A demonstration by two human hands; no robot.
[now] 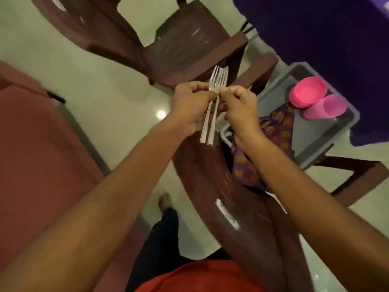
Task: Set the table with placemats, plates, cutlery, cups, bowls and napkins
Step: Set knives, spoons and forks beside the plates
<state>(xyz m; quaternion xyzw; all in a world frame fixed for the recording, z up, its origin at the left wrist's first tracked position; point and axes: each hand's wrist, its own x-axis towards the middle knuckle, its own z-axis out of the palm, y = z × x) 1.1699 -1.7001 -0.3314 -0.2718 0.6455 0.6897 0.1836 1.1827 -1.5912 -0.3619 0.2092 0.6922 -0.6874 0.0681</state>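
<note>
Forks are up in mid-air, tines pointing away! The left hand curls its fingers round the handles and the right hand pinches the necks, above a brown chair. To the right, a grey tray holds pink bowls, a pink cup and patterned napkins.

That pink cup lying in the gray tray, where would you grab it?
Probably round its middle, coming from above: the cup lies on its side in the tray, so its round wall faces up, and the stacked pink bowls crowd one end.
</note>
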